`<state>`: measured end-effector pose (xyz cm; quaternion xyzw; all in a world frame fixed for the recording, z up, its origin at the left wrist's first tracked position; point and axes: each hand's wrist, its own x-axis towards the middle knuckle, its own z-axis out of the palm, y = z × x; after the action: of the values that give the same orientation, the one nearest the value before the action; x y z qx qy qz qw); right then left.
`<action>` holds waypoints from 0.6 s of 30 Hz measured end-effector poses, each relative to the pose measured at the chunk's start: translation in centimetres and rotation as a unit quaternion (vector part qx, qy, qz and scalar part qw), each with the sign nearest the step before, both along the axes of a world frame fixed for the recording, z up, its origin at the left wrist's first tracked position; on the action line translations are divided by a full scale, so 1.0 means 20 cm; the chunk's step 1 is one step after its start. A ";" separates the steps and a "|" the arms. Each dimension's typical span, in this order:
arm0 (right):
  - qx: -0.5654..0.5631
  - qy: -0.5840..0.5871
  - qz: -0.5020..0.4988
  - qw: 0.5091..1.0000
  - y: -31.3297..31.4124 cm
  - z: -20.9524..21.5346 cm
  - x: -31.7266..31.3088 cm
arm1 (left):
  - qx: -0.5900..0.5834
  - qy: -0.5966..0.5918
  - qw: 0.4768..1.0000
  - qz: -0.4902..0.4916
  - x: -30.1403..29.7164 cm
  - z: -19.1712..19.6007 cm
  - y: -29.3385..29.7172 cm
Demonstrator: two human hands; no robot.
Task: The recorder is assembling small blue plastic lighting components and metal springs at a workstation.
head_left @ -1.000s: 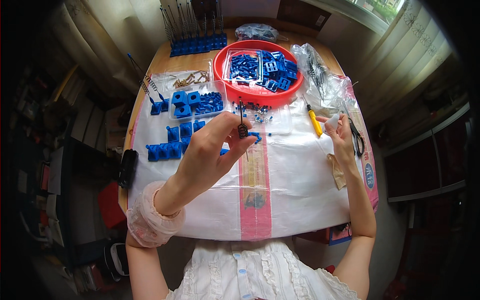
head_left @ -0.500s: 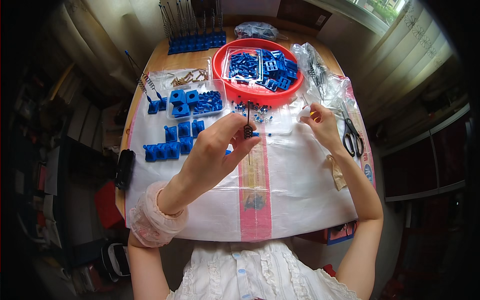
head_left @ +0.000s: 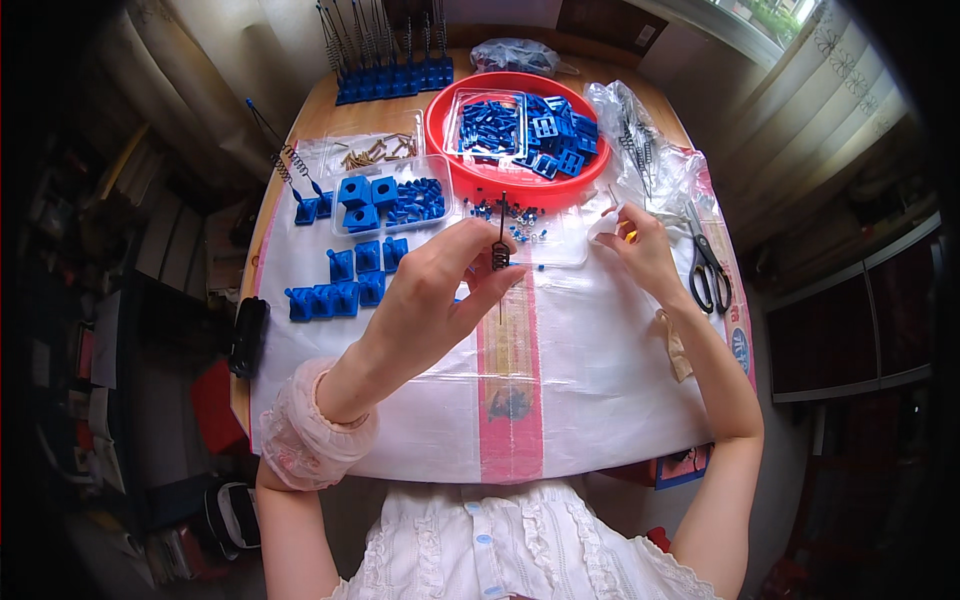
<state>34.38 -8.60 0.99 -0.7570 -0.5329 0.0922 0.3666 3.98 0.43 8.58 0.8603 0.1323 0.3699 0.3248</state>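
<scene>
My left hand point(head_left: 440, 295) is raised over the white sheet point(head_left: 590, 390) and pinches a thin black metal rod with a coiled spring point(head_left: 501, 250), held upright between thumb and fingers. My right hand point(head_left: 640, 250) rests further right, near a clear shallow tray of tiny blue beads point(head_left: 530, 225); it seems to pinch a small pale piece, but the fingers hide it. Blue plastic blocks point(head_left: 345, 285) lie in rows to the left of my left hand.
A red round basin point(head_left: 450, 150) holds blue plastic parts in a clear box. Clear trays point(head_left: 390, 200) hold blue blocks and brown pegs. Black scissors point(head_left: 708, 265) lie at the right. A clear bag of springs point(head_left: 640, 140) and finished spring stands point(head_left: 385, 60) are at the back.
My right hand has moved left from the scissors toward the bead tray. My left hand kept hold of the spring rod and shifted slightly right.
</scene>
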 end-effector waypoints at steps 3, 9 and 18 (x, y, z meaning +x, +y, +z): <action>-0.004 0.006 -0.003 1.000 -0.01 0.02 0.00 | -0.007 0.004 1.000 0.002 0.00 0.00 0.01; 0.052 -0.014 -0.022 0.998 -0.07 0.03 0.00 | -0.011 -0.001 1.000 -0.002 0.01 -0.02 0.02; 0.017 0.213 0.175 0.961 -0.25 0.32 -0.44 | -0.024 -0.003 0.999 -0.032 0.05 0.01 -0.01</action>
<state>25.56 -13.50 7.39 -0.6084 -0.5680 0.3048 0.4630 4.92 0.27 8.77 0.8551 0.1130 0.3585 0.3572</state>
